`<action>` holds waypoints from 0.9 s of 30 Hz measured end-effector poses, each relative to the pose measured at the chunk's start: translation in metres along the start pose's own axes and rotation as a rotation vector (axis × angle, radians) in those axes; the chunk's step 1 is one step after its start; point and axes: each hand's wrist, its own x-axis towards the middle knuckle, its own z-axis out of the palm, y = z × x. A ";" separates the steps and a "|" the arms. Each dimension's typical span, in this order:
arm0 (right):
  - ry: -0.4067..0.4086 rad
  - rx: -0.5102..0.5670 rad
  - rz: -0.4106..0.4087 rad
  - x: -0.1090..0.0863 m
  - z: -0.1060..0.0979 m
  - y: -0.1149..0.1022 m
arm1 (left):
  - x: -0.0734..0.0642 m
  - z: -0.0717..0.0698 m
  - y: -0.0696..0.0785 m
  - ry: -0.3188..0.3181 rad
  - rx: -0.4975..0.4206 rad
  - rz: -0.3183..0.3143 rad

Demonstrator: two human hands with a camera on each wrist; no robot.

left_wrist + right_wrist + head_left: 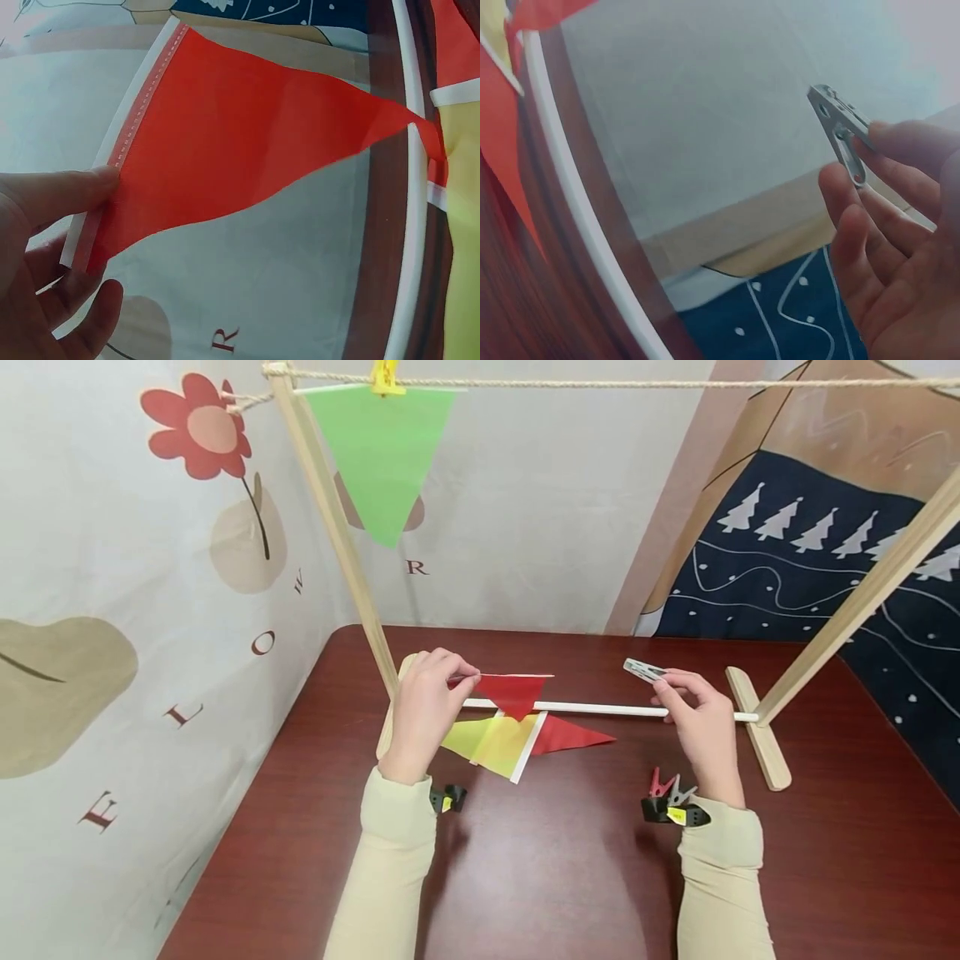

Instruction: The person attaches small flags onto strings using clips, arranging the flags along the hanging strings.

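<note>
My left hand pinches a red pennant by the white band along its top edge, thumb on the near side. The pennant's tip hangs down over the white rod. Between the thumb and fingers of my right hand is a grey clothespin, its nose pointing away from the palm. Below the held pennant, a yellow pennant and another red pennant lie on the table. Up on the rope, a yellow clothespin holds a green pennant.
A left wooden post and a right wooden post carry the rope, with the white rod low between them. Near my right wrist are a red clothespin and a second grey clothespin. Printed cloth hangs behind the dark table.
</note>
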 end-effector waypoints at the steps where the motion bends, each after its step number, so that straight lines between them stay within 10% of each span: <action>1: 0.004 0.023 0.007 0.000 0.002 0.000 | 0.001 0.000 0.000 0.007 0.000 0.010; 17: 0.035 0.374 0.011 0.008 0.004 -0.038 | 0.019 -0.013 0.012 0.130 0.005 0.061; 27: 0.022 0.355 -0.053 0.018 -0.001 -0.055 | 0.037 -0.025 0.020 0.097 0.006 0.033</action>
